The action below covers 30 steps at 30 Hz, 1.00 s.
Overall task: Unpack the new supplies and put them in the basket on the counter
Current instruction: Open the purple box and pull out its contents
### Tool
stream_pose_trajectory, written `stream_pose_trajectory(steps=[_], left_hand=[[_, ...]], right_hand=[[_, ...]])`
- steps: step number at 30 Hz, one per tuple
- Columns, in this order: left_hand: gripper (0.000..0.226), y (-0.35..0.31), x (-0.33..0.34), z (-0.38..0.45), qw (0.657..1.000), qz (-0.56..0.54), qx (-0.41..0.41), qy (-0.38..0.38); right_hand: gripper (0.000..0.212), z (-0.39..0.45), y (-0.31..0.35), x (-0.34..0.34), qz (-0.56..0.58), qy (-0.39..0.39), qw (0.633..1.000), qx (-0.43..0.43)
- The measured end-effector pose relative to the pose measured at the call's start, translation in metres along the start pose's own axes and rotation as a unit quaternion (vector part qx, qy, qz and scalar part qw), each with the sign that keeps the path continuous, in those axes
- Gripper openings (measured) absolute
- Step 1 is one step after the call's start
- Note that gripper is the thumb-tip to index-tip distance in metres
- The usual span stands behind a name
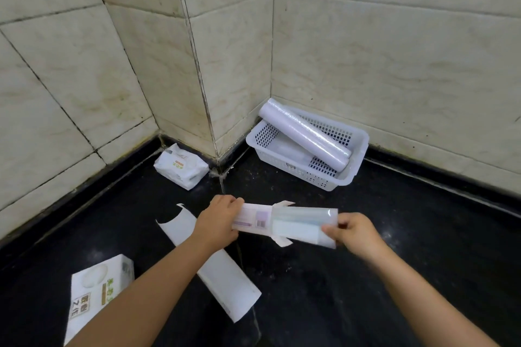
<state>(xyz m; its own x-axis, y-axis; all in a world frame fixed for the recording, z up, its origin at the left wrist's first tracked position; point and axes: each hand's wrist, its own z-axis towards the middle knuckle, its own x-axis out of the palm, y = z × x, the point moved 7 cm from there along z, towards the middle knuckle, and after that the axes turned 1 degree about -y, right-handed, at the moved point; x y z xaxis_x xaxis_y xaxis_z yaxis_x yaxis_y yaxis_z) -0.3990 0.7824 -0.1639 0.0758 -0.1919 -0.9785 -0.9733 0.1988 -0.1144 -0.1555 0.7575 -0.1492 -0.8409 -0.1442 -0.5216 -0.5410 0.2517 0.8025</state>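
Head view is showing you a glossy black stone counter, speckled and seamed, meeting walls of cream marbled tile with dark grout. Taking the white plastic basket as your landmark: it is sitting in the corner against the wall, rectangular, its sides and floor perforated with small holes. A long white roll with a shiny film skin is lying slantwise in it, one end propped on the far rim.

Nearer you than the basket, an emptied white carton is lying flat and curled open on the counter, partly under your left forearm. Further left and close to you, a white printed box is being cut off by your arm and the frame's edge. Left of the basket, in the next wall corner, a soft white wrapped pack is resting.

Just in front of the basket, above the counter, you are holding a slim carton with open end flaps. Your left hand is wrapping its closed end, fingers pressed around it. Your right hand is pinching the pale, glossy roll that is sticking halfway out. Its print is too blurred to read.
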Motion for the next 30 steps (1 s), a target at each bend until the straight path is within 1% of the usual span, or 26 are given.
stream_pose_trajectory(steps=[3, 5, 7, 10, 13, 14, 15, 16, 17, 18, 20, 22, 25, 27, 28, 29, 30], left_hand=[[0.061, 0.014, 0.010, 0.014, 0.999, 0.015, -0.034, 0.022], [0.060, 0.013, 0.015, 0.023, 0.998, 0.031, -0.041, 0.039], [0.061, 0.001, 0.021, 0.031, 0.996, 0.049, -0.028, 0.067], [0.057, -0.018, 0.032, 0.044, 0.989, 0.090, -0.001, 0.118], [0.059, -0.025, 0.043, 0.052, 0.982, 0.108, 0.005, 0.156], [0.061, -0.026, 0.045, 0.054, 0.981, 0.105, 0.007, 0.162], [0.064, -0.025, 0.046, 0.056, 0.981, 0.096, 0.009, 0.166], [0.070, -0.024, 0.046, 0.056, 0.982, 0.080, 0.012, 0.171], [0.075, -0.022, 0.044, 0.056, 0.983, 0.058, 0.012, 0.175], [0.077, -0.020, 0.043, 0.055, 0.984, 0.035, 0.009, 0.176], [0.076, -0.013, 0.039, 0.055, 0.986, -0.001, 0.003, 0.167], [0.072, -0.006, 0.040, 0.053, 0.987, -0.024, 0.002, 0.159], [0.067, 0.001, 0.044, 0.050, 0.988, -0.044, 0.001, 0.146], [0.067, 0.003, 0.047, 0.050, 0.990, -0.046, 0.004, 0.137], [0.067, 0.003, 0.049, 0.050, 0.990, -0.046, 0.005, 0.133], [0.067, 0.004, 0.050, 0.051, 0.990, -0.046, 0.005, 0.130], [0.067, 0.005, 0.051, 0.051, 0.990, -0.047, 0.005, 0.129]], right_hand=[[0.009, 0.001, -0.011, -0.046, 0.105, -0.035, 0.993, 0.026], [0.008, 0.009, -0.011, -0.075, 0.162, -0.068, 0.984, 0.031], [0.010, 0.023, -0.006, -0.091, 0.209, -0.089, 0.973, 0.029], [0.019, 0.060, 0.008, -0.090, 0.236, -0.108, 0.965, 0.034], [0.027, 0.109, 0.018, -0.073, 0.254, -0.121, 0.958, 0.059], [0.024, 0.125, 0.021, -0.067, 0.250, -0.124, 0.958, 0.064], [0.017, 0.140, 0.026, -0.060, 0.249, -0.121, 0.959, 0.068], [0.021, 0.155, 0.029, -0.053, 0.250, -0.115, 0.959, 0.069], [0.032, 0.171, 0.031, -0.046, 0.246, -0.108, 0.961, 0.070], [0.039, 0.186, 0.030, -0.038, 0.229, -0.099, 0.965, 0.078], [0.041, 0.209, 0.026, -0.019, 0.155, -0.069, 0.980, 0.107], [0.039, 0.225, 0.017, 0.001, 0.105, -0.033, 0.984, 0.141], [0.039, 0.240, -0.004, 0.018, 0.064, -0.013, 0.980, 0.189], [0.029, 0.245, -0.014, 0.023, -0.024, 0.015, 0.978, 0.207], [0.038, 0.247, -0.017, 0.022, -0.073, 0.014, 0.976, 0.207], [0.057, 0.247, -0.018, 0.020, -0.111, 0.012, 0.973, 0.203], [0.069, 0.246, -0.017, 0.021, -0.128, 0.018, 0.971, 0.199]])
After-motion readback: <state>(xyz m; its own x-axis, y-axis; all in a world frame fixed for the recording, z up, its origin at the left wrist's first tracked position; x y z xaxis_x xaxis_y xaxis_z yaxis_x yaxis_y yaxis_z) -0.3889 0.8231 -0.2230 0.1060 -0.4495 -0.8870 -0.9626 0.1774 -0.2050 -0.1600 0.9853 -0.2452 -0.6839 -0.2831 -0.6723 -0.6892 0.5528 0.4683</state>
